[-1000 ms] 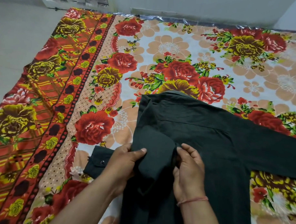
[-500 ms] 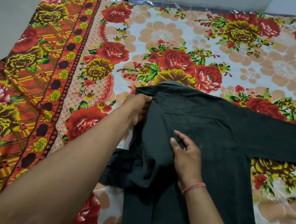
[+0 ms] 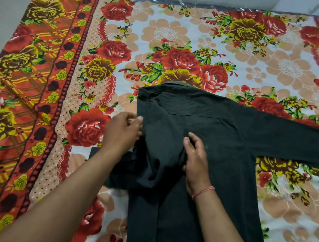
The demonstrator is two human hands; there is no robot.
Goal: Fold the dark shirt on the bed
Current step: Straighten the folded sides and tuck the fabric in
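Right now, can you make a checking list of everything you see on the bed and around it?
Surface: bed covered by a floral bedsheet, red roses on pale ground.
Job's things: dark shirt lying flat, left sleeve folded in, right sleeve spread out.
Clutter: nothing seen.
Grippers: left hand at the shirt's left edge, fingers curled; right hand resting on the shirt's middle, thread band on its wrist.
Cables: nothing seen.
Surroundings: pale floor left of the bed.
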